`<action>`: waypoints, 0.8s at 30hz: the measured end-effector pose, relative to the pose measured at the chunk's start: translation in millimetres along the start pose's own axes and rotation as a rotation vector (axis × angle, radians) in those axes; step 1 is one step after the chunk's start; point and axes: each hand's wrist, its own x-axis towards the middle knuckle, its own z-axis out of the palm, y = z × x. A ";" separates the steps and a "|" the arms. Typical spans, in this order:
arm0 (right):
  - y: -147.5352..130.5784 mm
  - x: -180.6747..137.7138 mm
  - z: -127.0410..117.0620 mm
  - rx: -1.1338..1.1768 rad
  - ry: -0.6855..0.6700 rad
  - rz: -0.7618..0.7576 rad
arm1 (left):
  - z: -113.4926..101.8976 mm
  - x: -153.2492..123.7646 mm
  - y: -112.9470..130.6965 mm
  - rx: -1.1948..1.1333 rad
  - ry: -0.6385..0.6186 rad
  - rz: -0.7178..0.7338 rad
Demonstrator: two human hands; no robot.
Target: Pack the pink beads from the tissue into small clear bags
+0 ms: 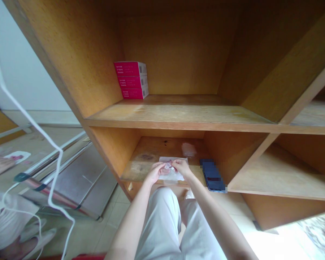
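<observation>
My left hand point(155, 173) and my right hand point(182, 167) meet over the lower shelf, fingers closed. Between them they pinch a small, crinkled clear plastic bag point(168, 166) with a pinkish tint; what is inside is too small to make out. Under the hands lies a white sheet of paper point(172, 176) near the shelf's front edge. Just behind it, a small pile of clear plastic pieces point(189, 149) rests on the wood. To the right of my right hand is a dark blue flat object point(212, 176), partly blurred out, at the shelf's front edge.
Three red-pink boxes point(132, 80) are stacked on the upper wooden shelf point(178, 112). At the left, a white cable point(58, 162) hangs before a metal-framed panel point(76, 177). Another person's hand point(0, 167) is beside a white item with pink on it point(18, 156).
</observation>
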 end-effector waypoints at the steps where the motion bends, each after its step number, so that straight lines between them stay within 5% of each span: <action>1: 0.9 -0.3 0.9 0.007 -0.008 0.000 | 0.6 -0.1 -0.4 0.036 -0.003 0.012; 24: 17.3 9.3 13.8 -0.089 0.006 -0.101 | 0.6 0.9 -6.6 0.155 -0.013 0.053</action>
